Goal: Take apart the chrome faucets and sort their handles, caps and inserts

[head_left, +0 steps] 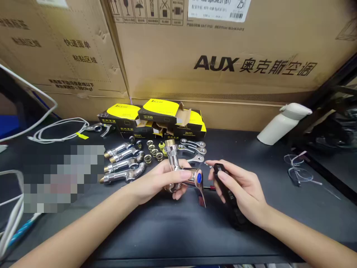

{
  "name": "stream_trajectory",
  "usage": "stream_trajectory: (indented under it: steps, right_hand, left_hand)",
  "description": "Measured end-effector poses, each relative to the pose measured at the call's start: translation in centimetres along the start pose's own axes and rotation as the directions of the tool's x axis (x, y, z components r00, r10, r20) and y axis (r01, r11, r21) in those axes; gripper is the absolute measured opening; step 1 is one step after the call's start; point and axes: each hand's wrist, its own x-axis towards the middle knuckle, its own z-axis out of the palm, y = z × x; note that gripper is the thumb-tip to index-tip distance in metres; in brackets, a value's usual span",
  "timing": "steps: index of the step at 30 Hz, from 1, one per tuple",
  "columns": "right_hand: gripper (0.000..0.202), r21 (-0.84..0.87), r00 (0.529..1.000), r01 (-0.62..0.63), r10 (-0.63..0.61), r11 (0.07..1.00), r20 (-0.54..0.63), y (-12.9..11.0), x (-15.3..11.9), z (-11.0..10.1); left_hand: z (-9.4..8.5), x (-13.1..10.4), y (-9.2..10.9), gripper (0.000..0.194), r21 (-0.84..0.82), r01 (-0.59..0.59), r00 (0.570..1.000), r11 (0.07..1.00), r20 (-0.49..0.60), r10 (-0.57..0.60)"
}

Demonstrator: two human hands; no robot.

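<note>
My left hand is closed around a chrome faucet, whose brass-threaded end points up. A lever handle with a blue dot faces right on it. My right hand grips a long black handheld tool, thumb on its upper face; its exact kind is unclear. A gap separates tool and faucet. Behind the hands lie several chrome lever handles and brass-coloured ring fittings. To the left, several chrome faucet bodies lie in a row. A red-handled object is partly hidden between my hands.
Yellow-and-black boxes are stacked at the back, some with flaps open. A white bottle leans at the right, near clear glasses. White cables lie left. Large cardboard cartons wall off the back of the dark table.
</note>
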Motion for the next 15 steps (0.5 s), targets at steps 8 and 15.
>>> stream_trajectory:
  steps: [8,15]
  right_hand:
    - [0.01,0.125,0.999,-0.01,0.003,0.992,0.053,0.1,-0.15,0.44]
    - [0.007,0.159,0.997,-0.028,0.016,0.987,0.072,-0.09,-0.44,0.54]
  left_hand:
    - [0.43,0.11,-0.36,0.028,0.042,0.009,1.0,0.999,0.005,-0.009]
    - [0.54,0.03,-0.23,0.033,0.037,0.042,0.999,0.998,0.031,-0.043]
